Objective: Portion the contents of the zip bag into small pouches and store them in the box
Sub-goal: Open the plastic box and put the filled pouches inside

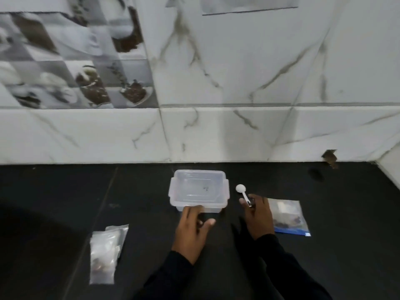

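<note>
Clear plastic box (pixel 190 191), blue-edged zip bag (pixel 287 215) flat to its right, small clear pouches (pixel 106 254) piled front-left.

Box (pixel 225 191): clear, open top, on the black bench (pixel 65 202).
Left hand (pixel 192 230): fingers touch the box's near side.
Right hand (pixel 258 215): holds the white spoon (pixel 243 191) by its handle.
Zip bag (pixel 290 217): flat, just right of that hand.
Pouches (pixel 106 254): lying well to the left.

Lighting the marble wall (pixel 259 72) evenly but dimly, dropping a broad soft shadow over the black counter (pixel 65 191) at lower left, smearing the patterned tiles (pixel 65 61) with motion blur, bowing tile joints (pixel 216 105) near the edges, softening the box (pixel 173 192) and pouches (pixel 106 254)
</note>
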Tool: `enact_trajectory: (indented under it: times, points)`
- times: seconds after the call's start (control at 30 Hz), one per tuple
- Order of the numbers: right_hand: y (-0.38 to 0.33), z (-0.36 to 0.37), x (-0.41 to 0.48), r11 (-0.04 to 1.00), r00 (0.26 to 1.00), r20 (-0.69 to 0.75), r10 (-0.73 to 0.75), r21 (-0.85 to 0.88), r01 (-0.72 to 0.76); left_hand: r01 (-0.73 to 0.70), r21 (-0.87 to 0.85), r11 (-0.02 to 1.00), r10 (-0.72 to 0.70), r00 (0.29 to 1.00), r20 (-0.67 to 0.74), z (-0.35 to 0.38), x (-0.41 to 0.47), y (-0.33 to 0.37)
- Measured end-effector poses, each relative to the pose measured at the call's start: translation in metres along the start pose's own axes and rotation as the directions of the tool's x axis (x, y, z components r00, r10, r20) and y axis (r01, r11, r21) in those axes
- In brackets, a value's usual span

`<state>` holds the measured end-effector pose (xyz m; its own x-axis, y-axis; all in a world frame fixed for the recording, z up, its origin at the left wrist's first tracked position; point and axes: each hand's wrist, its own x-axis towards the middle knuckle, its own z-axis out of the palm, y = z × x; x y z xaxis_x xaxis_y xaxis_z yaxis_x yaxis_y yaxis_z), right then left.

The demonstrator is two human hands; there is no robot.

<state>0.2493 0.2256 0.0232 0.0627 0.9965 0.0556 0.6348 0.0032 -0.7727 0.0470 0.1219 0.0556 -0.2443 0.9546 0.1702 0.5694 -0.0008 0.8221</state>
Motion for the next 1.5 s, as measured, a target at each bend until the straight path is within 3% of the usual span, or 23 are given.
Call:
enact_trajectory:
  times: [0.17,0.27,0.37,0.57,0.73,0.9,1.07,1.23,1.5]
  points:
    - [-0.06,0.045,0.001,0.996,0.987,0.139,0.083,0.013,-0.086,0.222,-0.062,0.973,-0.231,0.935,-0.27,-0.052,0.027,-0.041]
    - [-0.074,0.056,0.018,0.984,0.975,0.151,0.162,0.045,-0.171,0.429,-0.086,0.899,-0.437,0.873,-0.215,-0.06,0.062,-0.056]
    - [-0.077,0.055,0.03,0.976,0.96,0.18,0.213,0.014,-0.219,0.521,-0.112,0.846,-0.531,0.842,-0.098,-0.057,0.088,-0.062]
    - [-0.077,0.035,0.019,0.977,0.956,0.203,0.211,-0.015,-0.212,0.527,-0.096,0.845,-0.531,0.847,-0.032,-0.059,0.087,-0.053]
    - [-0.061,0.016,-0.04,0.967,0.941,0.244,0.233,0.048,-0.252,0.48,-0.105,0.871,-0.485,0.874,-0.021,-0.069,0.022,-0.047]
    - [-0.047,0.002,-0.091,0.941,0.917,0.272,0.293,0.089,-0.327,0.517,-0.17,0.839,-0.525,0.851,-0.003,-0.075,-0.034,-0.047]
    - [-0.056,0.001,-0.095,0.903,0.885,0.257,0.389,0.084,-0.421,0.644,-0.291,0.708,-0.632,0.761,0.146,-0.078,-0.029,-0.065]
    - [-0.061,-0.003,-0.096,0.906,0.881,0.271,0.388,0.066,-0.419,0.714,-0.405,0.572,-0.712,0.677,0.188,-0.081,-0.025,-0.063]
    - [-0.063,-0.007,-0.098,0.904,0.867,0.309,0.391,0.051,-0.425,0.71,-0.463,0.531,-0.702,0.674,0.228,-0.08,-0.032,-0.062]
